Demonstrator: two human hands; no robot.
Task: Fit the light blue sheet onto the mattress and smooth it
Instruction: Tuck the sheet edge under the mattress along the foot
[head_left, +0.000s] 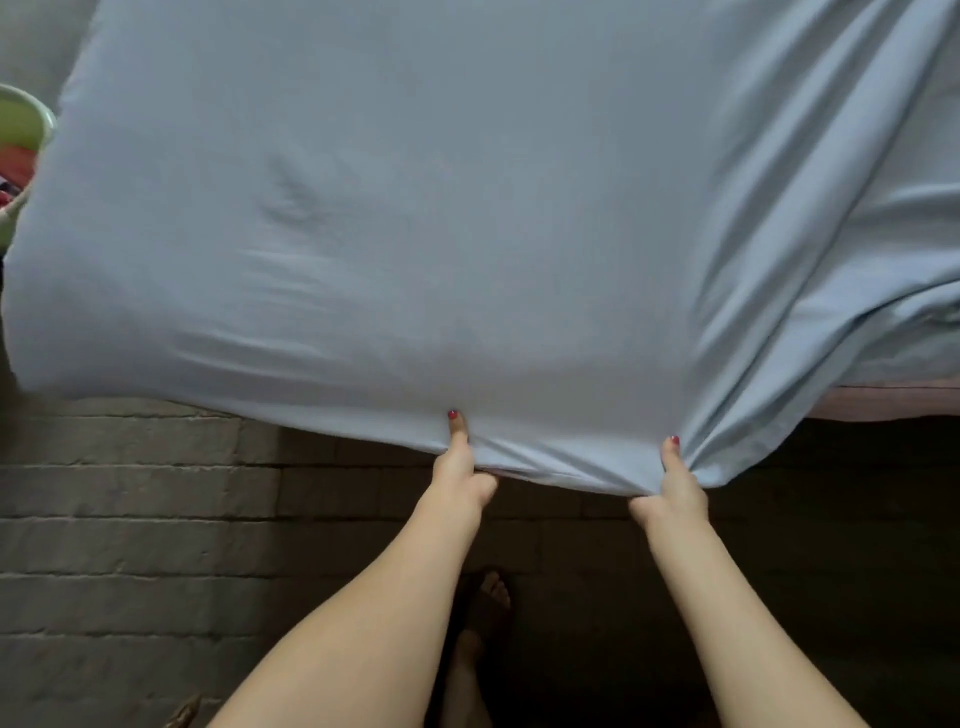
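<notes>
The light blue sheet (467, 208) fills the upper 2 thirds of the frame, spread wide with its near hem hanging in a shallow curve across the middle. Both hands pinch that hem at lower centre: the left hand (460, 475) has its thumb laid flat on top of the cloth and its fingers tucked under the edge, and the right hand (678, 483), a little further right and lower, grips the same way, with folds fanning out from it toward the right of the frame. The cloth between the 2 hands is drawn fairly taut, while the right part of the sheet is deeply creased. At the right edge a pinkish strip, probably the mattress (893, 402), shows just below the sheet. A green-rimmed basket (28, 122) of coloured items sits at the upper left edge. Below the hem lies a brick-patterned floor (156, 519), with a bare foot (491, 597) at bottom centre between the forearms.
</notes>
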